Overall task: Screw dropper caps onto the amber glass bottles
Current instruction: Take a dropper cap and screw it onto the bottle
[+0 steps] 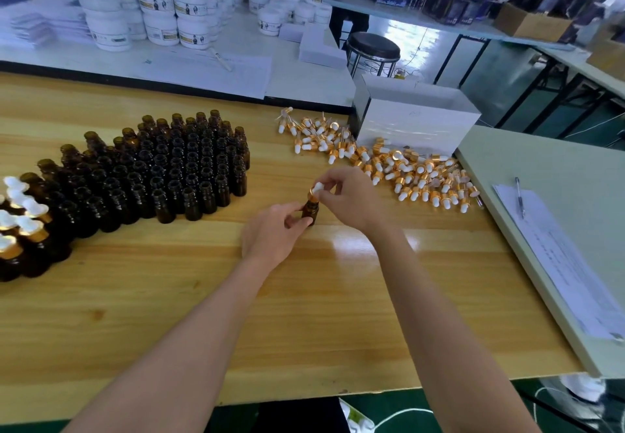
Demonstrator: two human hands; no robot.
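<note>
One amber glass bottle stands on the wooden table near the middle. My left hand grips its body from the left. My right hand pinches a gold dropper cap with a white bulb that sits on the bottle's neck. A large cluster of uncapped amber bottles stands to the left. Several capped bottles stand at the far left edge. A loose pile of dropper caps lies to the upper right.
A white open box stands behind the cap pile. A grey board with papers and a pen lies on the right. White jars are stacked on the bench behind. A black stool stands beyond.
</note>
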